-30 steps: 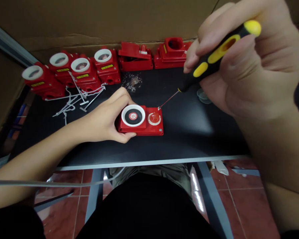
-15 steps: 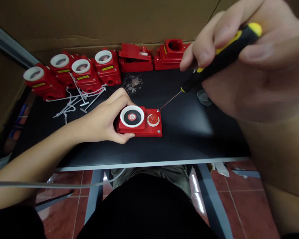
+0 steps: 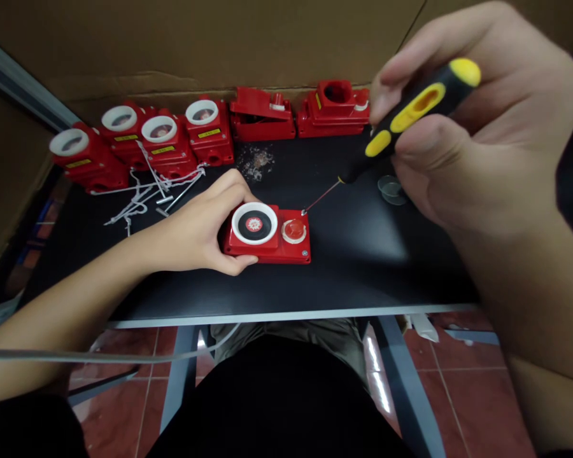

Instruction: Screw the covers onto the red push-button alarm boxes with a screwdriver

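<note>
A flat red box (image 3: 272,245) with a white ring, a black dial and a red button lies in the middle of the black table (image 3: 363,267). My left hand (image 3: 200,229) grips the box by its left end. My right hand (image 3: 477,140) is closed round a black and yellow screwdriver (image 3: 410,114), held high at the right. The thin shaft slants down to the left, and its tip sits on a screw at the box's far right corner (image 3: 304,212).
Several red boxes (image 3: 162,143) with white rings stand along the back left, and two more red housings (image 3: 296,111) at the back middle. White cords and metal pins (image 3: 148,194) lie near them. A small clear cap (image 3: 391,189) rests right of the shaft. Cardboard walls the back.
My right hand has turned the screwdriver handle in its fingers, the tip staying on the same corner screw. My left hand and the box have hardly moved.
</note>
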The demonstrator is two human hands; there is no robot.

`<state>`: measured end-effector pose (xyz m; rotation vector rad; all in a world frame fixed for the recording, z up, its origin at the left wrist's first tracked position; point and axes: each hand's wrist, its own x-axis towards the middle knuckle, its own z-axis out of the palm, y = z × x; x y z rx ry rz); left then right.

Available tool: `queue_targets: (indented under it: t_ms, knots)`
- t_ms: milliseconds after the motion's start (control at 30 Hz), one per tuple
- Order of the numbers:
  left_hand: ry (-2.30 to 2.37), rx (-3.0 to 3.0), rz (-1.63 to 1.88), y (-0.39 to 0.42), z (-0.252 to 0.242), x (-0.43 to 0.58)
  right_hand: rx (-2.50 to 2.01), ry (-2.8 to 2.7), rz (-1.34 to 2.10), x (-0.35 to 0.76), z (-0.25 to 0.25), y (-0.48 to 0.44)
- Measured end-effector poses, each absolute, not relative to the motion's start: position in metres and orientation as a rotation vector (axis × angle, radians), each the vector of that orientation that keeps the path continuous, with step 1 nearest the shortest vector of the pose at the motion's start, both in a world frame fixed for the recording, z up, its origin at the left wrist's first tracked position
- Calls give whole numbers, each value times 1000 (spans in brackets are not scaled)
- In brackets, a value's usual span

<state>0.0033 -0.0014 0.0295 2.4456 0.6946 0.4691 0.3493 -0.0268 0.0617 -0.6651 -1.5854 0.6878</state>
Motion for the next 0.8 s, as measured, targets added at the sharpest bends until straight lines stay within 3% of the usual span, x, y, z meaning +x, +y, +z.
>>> queue_targets:
  t_ms: [200,667,800]
  knots:
    - [657,2459,533,-1,28,0,-479,-1561,733,344,60,-24]
    - [620,2490,501,-1,33,2,-582,-1612,614,348,60,-28]
    - [652,2481,454,-2,36,3,-805,-1589,602,347,72,-43]
